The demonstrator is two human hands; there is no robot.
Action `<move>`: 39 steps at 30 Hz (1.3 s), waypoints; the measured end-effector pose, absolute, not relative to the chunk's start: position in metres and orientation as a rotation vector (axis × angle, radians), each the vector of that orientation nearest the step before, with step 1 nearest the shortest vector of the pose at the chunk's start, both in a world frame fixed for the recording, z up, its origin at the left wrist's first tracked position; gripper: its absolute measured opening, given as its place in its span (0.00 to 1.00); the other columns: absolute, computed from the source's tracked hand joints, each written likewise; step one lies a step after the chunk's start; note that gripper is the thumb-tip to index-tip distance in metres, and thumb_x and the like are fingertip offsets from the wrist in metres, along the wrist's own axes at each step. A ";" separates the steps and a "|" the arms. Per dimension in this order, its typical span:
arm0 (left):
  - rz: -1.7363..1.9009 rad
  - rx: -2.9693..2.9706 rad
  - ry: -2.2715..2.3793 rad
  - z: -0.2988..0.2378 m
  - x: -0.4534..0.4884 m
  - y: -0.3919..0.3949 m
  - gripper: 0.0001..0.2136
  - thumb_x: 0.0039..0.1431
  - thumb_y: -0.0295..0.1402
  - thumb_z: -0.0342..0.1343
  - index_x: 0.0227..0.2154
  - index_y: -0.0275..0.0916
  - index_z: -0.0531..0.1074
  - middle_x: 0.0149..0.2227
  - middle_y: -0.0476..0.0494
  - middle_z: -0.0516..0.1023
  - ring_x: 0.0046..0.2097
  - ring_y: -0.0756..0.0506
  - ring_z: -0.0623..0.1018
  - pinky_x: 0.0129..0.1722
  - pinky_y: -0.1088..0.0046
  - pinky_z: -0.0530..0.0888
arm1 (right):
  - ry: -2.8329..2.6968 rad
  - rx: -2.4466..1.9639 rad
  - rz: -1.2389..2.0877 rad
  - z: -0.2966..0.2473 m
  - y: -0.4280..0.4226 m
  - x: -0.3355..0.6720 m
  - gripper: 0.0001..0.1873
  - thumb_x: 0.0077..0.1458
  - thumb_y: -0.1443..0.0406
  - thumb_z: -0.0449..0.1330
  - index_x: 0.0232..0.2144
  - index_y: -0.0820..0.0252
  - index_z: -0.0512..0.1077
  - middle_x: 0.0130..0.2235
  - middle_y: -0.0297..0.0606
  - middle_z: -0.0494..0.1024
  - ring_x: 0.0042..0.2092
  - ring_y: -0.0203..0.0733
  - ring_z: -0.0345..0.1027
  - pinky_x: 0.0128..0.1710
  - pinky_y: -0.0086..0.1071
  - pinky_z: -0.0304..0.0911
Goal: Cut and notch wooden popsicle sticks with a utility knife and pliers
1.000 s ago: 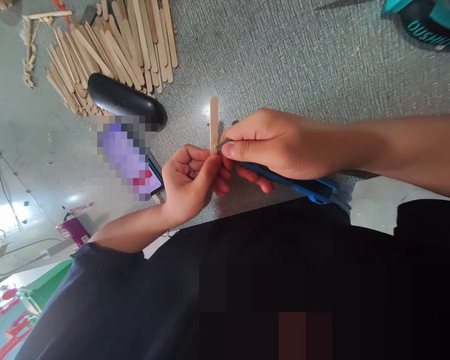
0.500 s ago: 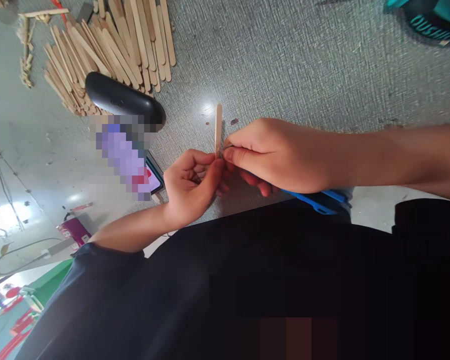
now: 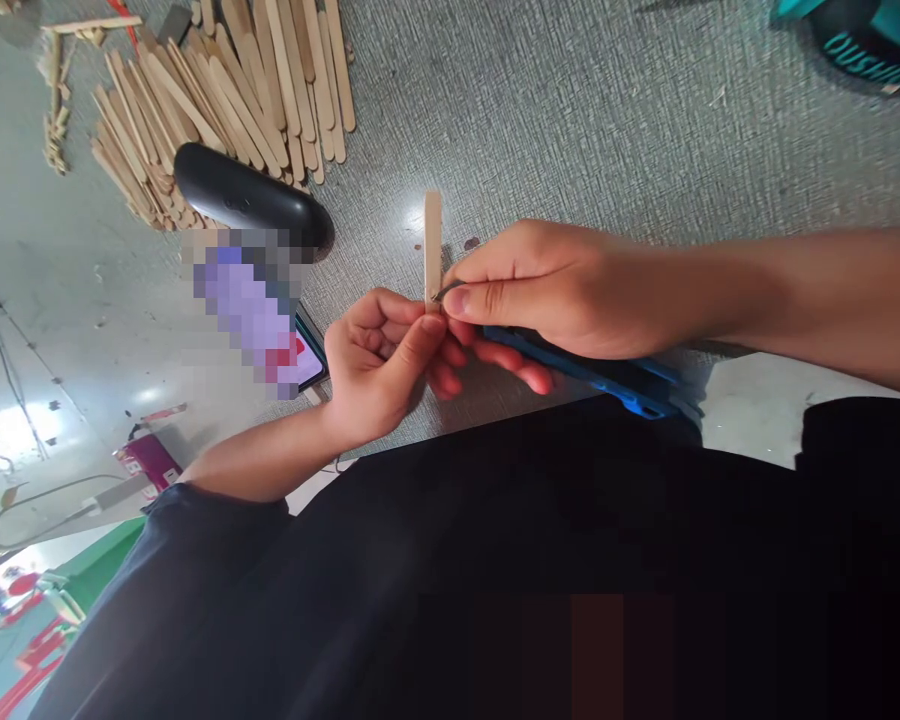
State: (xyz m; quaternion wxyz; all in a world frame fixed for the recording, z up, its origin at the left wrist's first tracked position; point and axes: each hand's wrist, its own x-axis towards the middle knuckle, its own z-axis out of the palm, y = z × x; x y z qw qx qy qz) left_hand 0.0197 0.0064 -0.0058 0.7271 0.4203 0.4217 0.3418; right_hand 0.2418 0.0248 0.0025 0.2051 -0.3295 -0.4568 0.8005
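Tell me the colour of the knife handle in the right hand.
The knife handle is blue; the head view, the only one, shows it best.

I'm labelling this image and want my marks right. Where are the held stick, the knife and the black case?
Held stick [image 3: 433, 243]: head view, on the middle of its exposed length.
Knife [image 3: 616, 386]: head view, on its blue handle.
Black case [image 3: 252, 197]: head view, on the middle of its upper surface.

On the teal-and-black object [image 3: 874, 35] at far right, reads "OUSHIN" in teal capitals, ending unclear. On the black case [image 3: 259, 200] and purple box [image 3: 148, 462] at left, marked too faintly to read.
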 end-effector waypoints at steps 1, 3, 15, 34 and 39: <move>0.748 0.916 0.941 -0.007 0.020 0.007 0.30 0.63 0.58 0.83 0.37 0.45 0.69 0.28 0.54 0.87 0.21 0.46 0.85 0.18 0.74 0.81 | -1.260 -0.928 2.252 0.006 0.026 0.242 0.25 0.85 0.55 0.61 0.34 0.61 0.77 0.32 0.34 0.82 0.23 0.29 0.66 0.24 0.26 0.61; 0.749 0.904 0.957 -0.010 0.020 0.007 0.32 0.61 0.60 0.83 0.37 0.45 0.68 0.28 0.54 0.87 0.21 0.46 0.85 0.18 0.73 0.81 | -1.240 -0.942 2.266 0.011 0.027 0.242 0.25 0.85 0.57 0.61 0.32 0.61 0.77 0.32 0.34 0.81 0.23 0.29 0.64 0.24 0.27 0.63; 0.819 0.963 0.958 -0.018 0.019 0.002 0.28 0.69 0.56 0.80 0.40 0.45 0.68 0.32 0.50 0.92 0.24 0.45 0.89 0.20 0.75 0.81 | -1.528 -1.018 1.924 -0.001 0.020 0.242 0.23 0.86 0.63 0.57 0.34 0.61 0.79 0.29 0.32 0.80 0.24 0.30 0.69 0.26 0.28 0.59; 0.932 1.176 1.058 -0.019 0.019 -0.002 0.23 0.72 0.51 0.78 0.37 0.43 0.73 0.30 0.52 0.89 0.26 0.50 0.86 0.25 0.78 0.81 | -1.529 -1.251 1.881 0.005 0.017 0.242 0.25 0.84 0.61 0.63 0.29 0.59 0.73 0.23 0.29 0.76 0.20 0.30 0.68 0.22 0.30 0.54; 0.948 1.190 1.042 -0.018 0.019 -0.003 0.20 0.73 0.47 0.79 0.37 0.41 0.76 0.30 0.50 0.88 0.27 0.50 0.87 0.26 0.78 0.81 | -1.517 -1.330 1.912 0.005 0.016 0.242 0.25 0.84 0.58 0.64 0.30 0.58 0.72 0.24 0.30 0.75 0.20 0.31 0.68 0.23 0.31 0.52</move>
